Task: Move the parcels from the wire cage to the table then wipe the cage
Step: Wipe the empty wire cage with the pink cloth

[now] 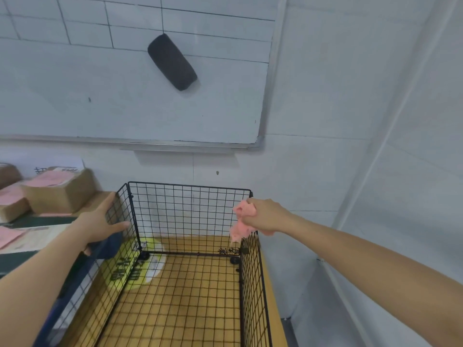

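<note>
A black wire cage (188, 211) stands open-topped on a wooden floor, with nothing inside it. My left hand (100, 222) rests on the top of the cage's left panel, thumb inside and fingers outside. My right hand (263, 216) grips a crumpled pink cloth (240, 226) at the top of the right panel, near the far right corner. Brown parcels (57, 194) with pink labels lie on the table (37, 236) to the left of the cage.
A whiteboard (125, 96) with a black eraser (171, 62) hangs on the wall behind the cage. A yellow and white floor sticker (140, 271) shows through the mesh. A white wall or curtain (400, 171) runs close along the right side.
</note>
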The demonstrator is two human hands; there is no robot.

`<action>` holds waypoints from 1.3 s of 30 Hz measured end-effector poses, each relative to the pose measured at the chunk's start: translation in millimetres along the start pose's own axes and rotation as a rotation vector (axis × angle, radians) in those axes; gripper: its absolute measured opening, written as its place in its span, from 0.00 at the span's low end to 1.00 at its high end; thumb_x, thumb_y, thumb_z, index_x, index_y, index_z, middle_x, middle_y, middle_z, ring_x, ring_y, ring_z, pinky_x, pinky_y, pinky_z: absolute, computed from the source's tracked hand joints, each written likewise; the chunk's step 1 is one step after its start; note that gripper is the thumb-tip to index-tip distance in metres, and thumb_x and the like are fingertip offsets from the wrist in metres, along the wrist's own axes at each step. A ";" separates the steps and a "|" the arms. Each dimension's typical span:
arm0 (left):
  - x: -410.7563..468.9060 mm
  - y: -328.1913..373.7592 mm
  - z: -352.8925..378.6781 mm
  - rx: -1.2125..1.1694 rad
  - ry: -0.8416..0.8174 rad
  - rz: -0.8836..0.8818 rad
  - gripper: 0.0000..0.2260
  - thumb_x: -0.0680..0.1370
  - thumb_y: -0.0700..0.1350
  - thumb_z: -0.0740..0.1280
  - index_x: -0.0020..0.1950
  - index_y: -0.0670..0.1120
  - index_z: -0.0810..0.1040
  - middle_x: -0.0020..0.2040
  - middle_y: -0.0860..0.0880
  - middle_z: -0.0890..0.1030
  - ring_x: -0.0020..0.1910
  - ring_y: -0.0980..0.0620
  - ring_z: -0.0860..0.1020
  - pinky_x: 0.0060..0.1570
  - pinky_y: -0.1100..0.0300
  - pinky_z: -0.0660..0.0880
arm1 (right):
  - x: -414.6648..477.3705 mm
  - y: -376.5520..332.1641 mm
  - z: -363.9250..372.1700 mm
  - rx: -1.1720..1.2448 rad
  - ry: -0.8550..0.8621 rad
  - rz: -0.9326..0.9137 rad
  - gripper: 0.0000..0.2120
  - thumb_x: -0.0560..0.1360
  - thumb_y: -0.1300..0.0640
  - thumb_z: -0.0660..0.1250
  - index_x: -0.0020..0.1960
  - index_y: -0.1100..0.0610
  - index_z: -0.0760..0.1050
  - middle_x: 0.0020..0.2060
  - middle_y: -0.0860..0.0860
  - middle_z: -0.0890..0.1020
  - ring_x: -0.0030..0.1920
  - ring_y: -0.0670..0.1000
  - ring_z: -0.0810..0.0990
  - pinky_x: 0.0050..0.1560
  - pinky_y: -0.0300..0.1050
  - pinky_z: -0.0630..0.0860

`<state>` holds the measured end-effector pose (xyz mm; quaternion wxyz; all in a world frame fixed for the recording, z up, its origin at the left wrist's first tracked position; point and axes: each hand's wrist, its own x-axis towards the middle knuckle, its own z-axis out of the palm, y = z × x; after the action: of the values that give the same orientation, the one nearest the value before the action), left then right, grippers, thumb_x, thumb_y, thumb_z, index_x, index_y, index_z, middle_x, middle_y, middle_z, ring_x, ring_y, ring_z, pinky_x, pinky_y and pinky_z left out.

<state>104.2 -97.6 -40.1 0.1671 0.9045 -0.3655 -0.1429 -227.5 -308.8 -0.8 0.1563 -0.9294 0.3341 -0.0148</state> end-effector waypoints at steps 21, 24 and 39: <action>32.1 21.4 -5.5 -0.045 -0.007 -0.131 0.42 0.75 0.61 0.64 0.78 0.56 0.40 0.74 0.36 0.64 0.60 0.31 0.75 0.53 0.43 0.76 | 81.1 28.5 9.3 0.115 -0.016 0.042 0.17 0.77 0.52 0.56 0.65 0.55 0.65 0.48 0.52 0.82 0.34 0.52 0.83 0.26 0.48 0.80; 32.6 20.2 -4.8 -0.050 -0.003 -0.141 0.43 0.74 0.62 0.65 0.78 0.56 0.40 0.74 0.37 0.63 0.60 0.31 0.75 0.52 0.44 0.76 | 92.8 36.2 9.6 0.126 -0.027 0.013 0.20 0.76 0.48 0.56 0.65 0.54 0.65 0.49 0.51 0.82 0.32 0.52 0.84 0.25 0.45 0.79; 32.7 20.3 -4.2 -0.111 -0.007 -0.192 0.41 0.74 0.62 0.64 0.77 0.61 0.39 0.70 0.32 0.67 0.37 0.36 0.78 0.32 0.51 0.78 | 65.5 25.5 -2.5 0.142 -0.112 -0.109 0.07 0.79 0.50 0.56 0.53 0.45 0.72 0.54 0.38 0.76 0.44 0.53 0.83 0.47 0.50 0.81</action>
<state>116.0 -133.7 -32.5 0.2012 0.9242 -0.2691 -0.1814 -192.7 -369.0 -11.1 0.2391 -0.9321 0.2721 0.0050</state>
